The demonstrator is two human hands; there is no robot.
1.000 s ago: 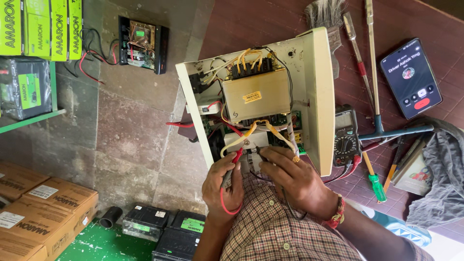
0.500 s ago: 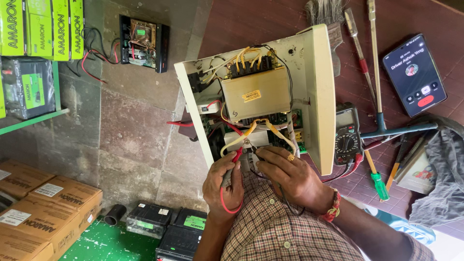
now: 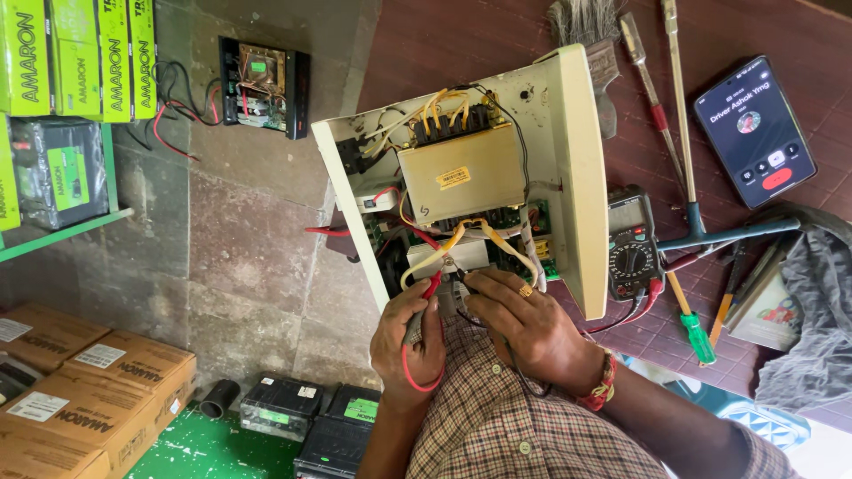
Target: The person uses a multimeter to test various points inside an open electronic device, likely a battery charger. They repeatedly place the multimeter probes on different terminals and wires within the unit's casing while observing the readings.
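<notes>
Since the earlier frames almost nothing has moved: our hands keep their place at the near end of the open cream case [image 3: 581, 168], and only the view has drifted a little. Our left hand [image 3: 410, 341] is closed around a red probe [image 3: 432, 286], whose red lead [image 3: 415, 377] loops under the palm. Our right hand [image 3: 525, 324] curls its fingers [image 3: 497, 284] down into the wiring beside the probe; we cannot tell whether it pinches anything.

Yellow wires [image 3: 461, 235] arch over the spot where we work, and a brass-coloured block [image 3: 461, 173] fills the middle of the case. Just right of the case lies a meter [image 3: 630, 248], its leads running toward our right wrist. Further right lie a green-handled screwdriver [image 3: 692, 324], a long rod [image 3: 679, 106], a brush [image 3: 586, 22] and a phone [image 3: 754, 129] with its screen lit. A grey cloth [image 3: 812, 328] crowds the right edge.

Left of the case the stone floor [image 3: 248, 257] lies open. Beyond it stand cardboard boxes [image 3: 89, 390], black batteries [image 3: 306, 412] and a small circuit unit [image 3: 264, 84].
</notes>
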